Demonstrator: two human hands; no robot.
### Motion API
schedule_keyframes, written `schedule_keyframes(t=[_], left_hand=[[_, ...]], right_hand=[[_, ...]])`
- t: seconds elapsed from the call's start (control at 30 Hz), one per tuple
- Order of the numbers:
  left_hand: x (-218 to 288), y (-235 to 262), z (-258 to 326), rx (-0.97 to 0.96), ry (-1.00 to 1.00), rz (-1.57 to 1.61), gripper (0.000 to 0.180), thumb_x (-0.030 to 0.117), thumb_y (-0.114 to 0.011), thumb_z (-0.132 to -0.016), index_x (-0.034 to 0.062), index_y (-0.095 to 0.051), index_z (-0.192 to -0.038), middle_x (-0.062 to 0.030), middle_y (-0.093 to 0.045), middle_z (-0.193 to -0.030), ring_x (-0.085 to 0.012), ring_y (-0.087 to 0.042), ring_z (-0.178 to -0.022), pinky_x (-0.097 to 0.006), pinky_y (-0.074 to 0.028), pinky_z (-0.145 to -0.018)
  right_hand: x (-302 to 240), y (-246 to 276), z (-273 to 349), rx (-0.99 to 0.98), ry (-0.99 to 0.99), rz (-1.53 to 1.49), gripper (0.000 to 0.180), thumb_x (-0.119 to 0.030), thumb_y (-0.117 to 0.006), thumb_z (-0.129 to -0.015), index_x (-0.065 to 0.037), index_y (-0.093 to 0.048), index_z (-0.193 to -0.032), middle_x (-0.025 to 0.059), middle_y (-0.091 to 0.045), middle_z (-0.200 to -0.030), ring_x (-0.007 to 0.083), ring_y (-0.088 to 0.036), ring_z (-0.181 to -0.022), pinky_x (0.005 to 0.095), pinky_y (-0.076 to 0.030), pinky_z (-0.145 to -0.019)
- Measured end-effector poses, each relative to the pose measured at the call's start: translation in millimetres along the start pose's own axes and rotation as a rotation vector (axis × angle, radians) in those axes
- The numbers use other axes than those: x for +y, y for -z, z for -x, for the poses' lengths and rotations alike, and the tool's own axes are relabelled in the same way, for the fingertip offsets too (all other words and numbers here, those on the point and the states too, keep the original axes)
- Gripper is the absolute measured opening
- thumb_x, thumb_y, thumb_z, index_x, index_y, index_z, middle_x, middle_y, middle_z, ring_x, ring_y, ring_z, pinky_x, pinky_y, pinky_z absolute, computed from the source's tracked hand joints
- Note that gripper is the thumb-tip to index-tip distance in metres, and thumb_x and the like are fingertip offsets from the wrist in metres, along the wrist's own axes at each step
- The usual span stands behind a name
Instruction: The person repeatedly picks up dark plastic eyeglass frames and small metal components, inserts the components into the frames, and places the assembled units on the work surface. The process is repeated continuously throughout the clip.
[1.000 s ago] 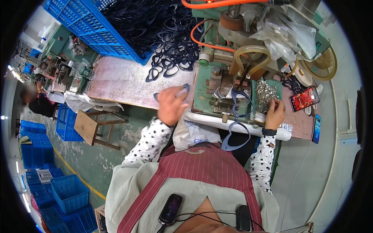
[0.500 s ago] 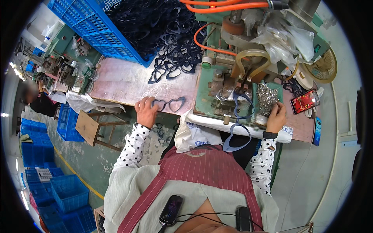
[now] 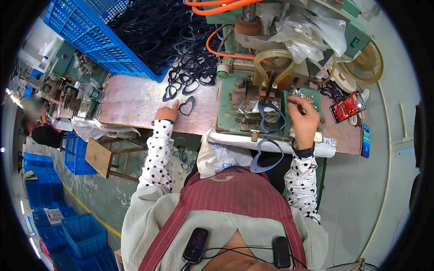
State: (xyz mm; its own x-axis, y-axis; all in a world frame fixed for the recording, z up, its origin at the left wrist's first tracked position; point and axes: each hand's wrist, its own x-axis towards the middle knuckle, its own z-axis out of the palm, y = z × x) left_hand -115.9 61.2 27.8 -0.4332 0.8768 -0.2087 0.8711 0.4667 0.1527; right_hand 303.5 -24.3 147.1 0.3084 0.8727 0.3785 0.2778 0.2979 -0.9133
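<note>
Pick-and-load step: left hand (image 3: 166, 113) fingers pinching dark heart-shaped plastic frame (image 3: 186, 106) on pinkish worktop (image 3: 135, 101), right hand (image 3: 304, 118) fingers clenched on small silver metal parts (image 3: 302, 95) at 3 o'clock; next likely needs carrying frame to green press (image 3: 253, 101).

Left hand (image 3: 166, 114) reaches forward, fingers curled; right hand (image 3: 304, 119) loosely closed, palm down.

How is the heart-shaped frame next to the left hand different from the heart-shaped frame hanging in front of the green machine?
The frame by the left hand, a dark heart frame, lies flat on the pink worktop; the blue heart frame hangs down over the white edge below the green machine. The dark one looks nearly black, the hanging one clearly blue. The hanging one looks larger in the picture. Both are open heart outlines.
</note>
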Motion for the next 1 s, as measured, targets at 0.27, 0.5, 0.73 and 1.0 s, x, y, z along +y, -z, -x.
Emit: schedule_keyframes(t=[0.27,0.5,0.73,1.0], left_hand=[[69,-4,-3,0.278,0.189,-0.057,0.037,0.040,-0.068,-0.079,0.0108,-0.072,-0.102,-0.0089,-0.055,-0.119,-0.0299,-0.046,-0.115,-0.052,-0.034,-0.092],[48,-22,1,0.133,0.059,0.070,0.042,0.034,-0.068,-0.076,0.0059,-0.068,-0.107,-0.0119,-0.052,-0.125,-0.0336,-0.046,-0.118,-0.053,-0.041,-0.094],[23,-44,46,0.653,-0.632,0.288,0.025,0.018,-0.074,-0.076,0.0014,-0.058,-0.083,-0.0181,-0.055,-0.108,-0.0405,-0.054,-0.091,-0.045,-0.047,-0.077],[98,86,159,0.469,-1.087,0.515,0.014,0.010,-0.063,-0.085,0.0038,-0.061,-0.098,-0.0130,-0.066,-0.090,-0.0309,-0.064,-0.077,-0.038,-0.053,-0.068]], right_hand=[[-32,-24,5,-0.108,-0.124,-0.040,0.029,-0.002,-0.071,-0.075,-0.001,-0.063,-0.103,0.0007,-0.067,-0.082,0.0030,-0.043,-0.060,0.0195,-0.035,-0.054],[-39,-41,-2,-0.102,-0.151,-0.314,0.046,0.002,-0.070,-0.075,0.003,-0.047,-0.114,0.0100,-0.067,-0.087,0.0066,-0.055,-0.070,0.0215,-0.045,-0.064],[-34,-35,3,-0.051,-0.138,-0.252,0.045,0.001,-0.070,-0.077,0.001,-0.047,-0.116,0.0055,-0.066,-0.085,0.0045,-0.051,-0.067,0.0195,-0.043,-0.062],[3,7,-9,0.095,-0.080,-0.115,0.033,-0.002,-0.066,-0.085,0.002,-0.052,-0.116,0.0051,-0.066,-0.088,0.0047,-0.054,-0.073,0.0183,-0.043,-0.065]])
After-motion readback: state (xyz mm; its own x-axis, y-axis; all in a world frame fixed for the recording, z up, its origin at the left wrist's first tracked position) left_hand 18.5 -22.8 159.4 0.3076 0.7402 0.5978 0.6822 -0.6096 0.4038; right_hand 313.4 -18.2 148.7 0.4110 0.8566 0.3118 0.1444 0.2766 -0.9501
